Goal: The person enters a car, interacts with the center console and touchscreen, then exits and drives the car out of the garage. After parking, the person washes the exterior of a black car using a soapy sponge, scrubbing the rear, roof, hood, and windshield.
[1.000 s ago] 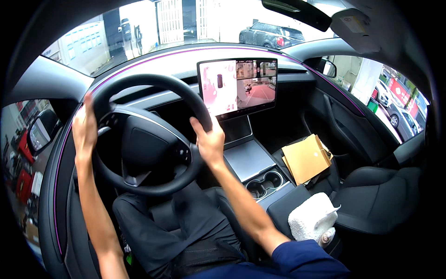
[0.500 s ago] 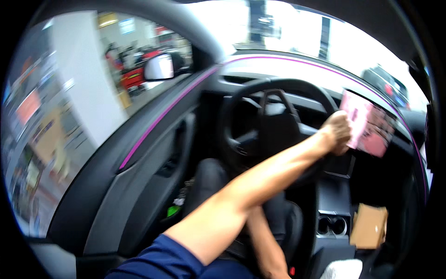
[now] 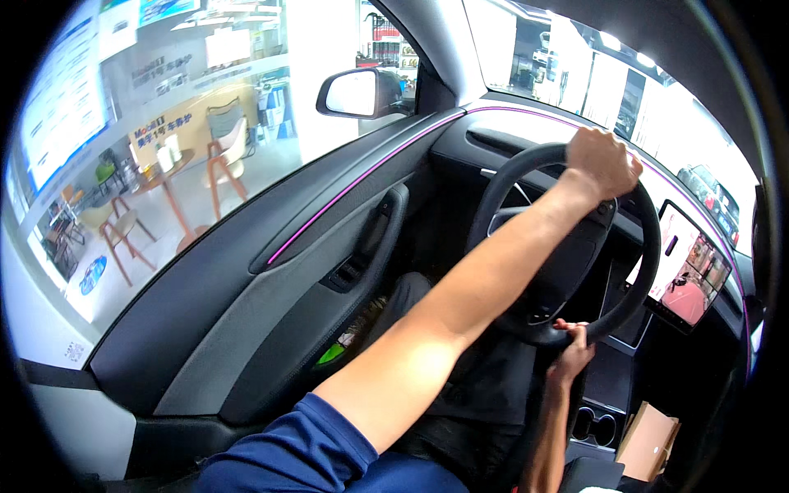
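A dark steering wheel (image 3: 648, 275) stands in front of me, its rim and centre hub in view. My left hand (image 3: 604, 163) is closed around the upper part of the rim, the arm stretched across the front of the wheel. Lower down, my right hand (image 3: 573, 352) is closed on the bottom of the rim, fingertips showing at the inner edge. Part of the hub and the spokes is hidden behind my left forearm.
Right of the wheel is a lit touchscreen (image 3: 686, 267). Below it lie cup holders (image 3: 593, 426) and a brown cardboard box (image 3: 645, 442). The door panel (image 3: 288, 320) runs along my left, with a side mirror (image 3: 355, 93) outside. Chairs (image 3: 119, 220) stand beyond the window.
My left hand has gone from the wheel's right side to its top. My right hand has come up from below onto the lower rim. The wheel has turned, and the view has shifted left.
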The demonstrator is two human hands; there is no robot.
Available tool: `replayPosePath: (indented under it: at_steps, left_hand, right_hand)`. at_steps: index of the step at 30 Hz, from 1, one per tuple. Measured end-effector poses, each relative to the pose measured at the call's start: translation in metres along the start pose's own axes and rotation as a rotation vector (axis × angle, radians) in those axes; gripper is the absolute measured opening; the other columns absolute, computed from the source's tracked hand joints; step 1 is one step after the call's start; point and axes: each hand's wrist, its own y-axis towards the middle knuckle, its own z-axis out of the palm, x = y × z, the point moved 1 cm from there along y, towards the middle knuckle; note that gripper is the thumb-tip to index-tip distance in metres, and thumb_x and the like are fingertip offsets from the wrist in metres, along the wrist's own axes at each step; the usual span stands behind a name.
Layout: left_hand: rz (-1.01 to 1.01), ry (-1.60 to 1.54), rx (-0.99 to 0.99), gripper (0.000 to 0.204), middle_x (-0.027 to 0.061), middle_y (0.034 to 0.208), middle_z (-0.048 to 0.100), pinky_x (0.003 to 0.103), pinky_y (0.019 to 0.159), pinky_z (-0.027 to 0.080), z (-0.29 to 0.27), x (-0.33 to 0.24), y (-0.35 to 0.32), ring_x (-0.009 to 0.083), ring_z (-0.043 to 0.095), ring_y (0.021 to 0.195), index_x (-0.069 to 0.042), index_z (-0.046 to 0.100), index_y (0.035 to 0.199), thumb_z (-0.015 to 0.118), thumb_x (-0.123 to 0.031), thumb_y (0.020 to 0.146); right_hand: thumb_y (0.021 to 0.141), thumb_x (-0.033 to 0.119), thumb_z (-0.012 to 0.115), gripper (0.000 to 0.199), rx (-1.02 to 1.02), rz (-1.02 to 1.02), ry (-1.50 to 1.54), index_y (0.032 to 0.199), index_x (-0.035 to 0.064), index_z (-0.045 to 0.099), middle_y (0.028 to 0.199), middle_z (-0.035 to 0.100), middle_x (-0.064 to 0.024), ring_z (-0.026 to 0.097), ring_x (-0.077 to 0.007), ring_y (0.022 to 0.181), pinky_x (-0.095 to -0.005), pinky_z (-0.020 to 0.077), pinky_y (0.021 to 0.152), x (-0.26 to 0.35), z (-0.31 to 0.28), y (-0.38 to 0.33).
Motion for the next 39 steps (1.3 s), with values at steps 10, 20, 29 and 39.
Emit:
replayPosePath:
  at_steps: [10, 20, 29, 39]
  left_hand:
    - [0.215, 0.186, 0.234, 0.041, 0.009, 0.086, 0.077, 0.035, 0.07, 0.052, 0.005, -0.125, -0.011, 0.0211, 0.074, 0.078, -0.016, 0.081, 0.086, 0.048, -0.04, 0.089]
    - [0.013, 0.193, -0.004, 0.047, 0.0115, 0.089, 0.076, 0.04, 0.072, 0.054, -0.006, -0.116, -0.009, 0.0251, 0.073, 0.087, -0.014, 0.079, 0.088, 0.047, -0.047, 0.096]
    - [-0.294, -0.062, -0.008, 0.058, 0.0202, 0.09, 0.071, 0.044, 0.07, 0.056, -0.055, -0.015, -0.084, 0.0367, 0.071, 0.08, -0.007, 0.074, 0.101, 0.053, -0.06, 0.096]
    - [-0.854, -0.983, -0.299, 0.045, 0.0057, 0.068, 0.064, 0.029, 0.052, 0.048, -0.012, 0.014, -0.213, 0.0102, 0.06, 0.052, 0.0, 0.07, 0.098, 0.072, -0.044, 0.092]
  right_hand:
    - [0.09, 0.016, 0.071, 0.026, 0.134, 0.44, 0.063, 0.109, 0.001, 0.062, 0.111, 0.072, -0.0152, 0.067, -0.0193, 0.099, -0.0331, 0.0555, 0.078, -0.004, -0.02, -0.079]
    - [0.084, 0.011, 0.07, 0.017, 0.17, 0.293, -0.161, 0.096, -0.0005, 0.066, 0.093, 0.074, -0.012, 0.07, -0.0187, 0.082, -0.0309, 0.0551, 0.068, 0.051, -0.072, -0.032]
    - [0.081, 0.013, 0.059, 0.012, 0.255, -0.34, -0.681, 0.084, 0.0018, 0.062, 0.062, 0.062, -0.0042, 0.062, -0.013, 0.06, -0.0284, 0.0441, 0.056, 0.147, -0.068, 0.091]
    - [0.074, 0.012, 0.058, 0.04, 0.447, -0.744, -1.103, 0.111, -0.001, 0.064, 0.085, 0.069, -0.0251, 0.066, -0.0414, 0.08, -0.0445, 0.0509, 0.079, 0.251, 0.076, 0.117]
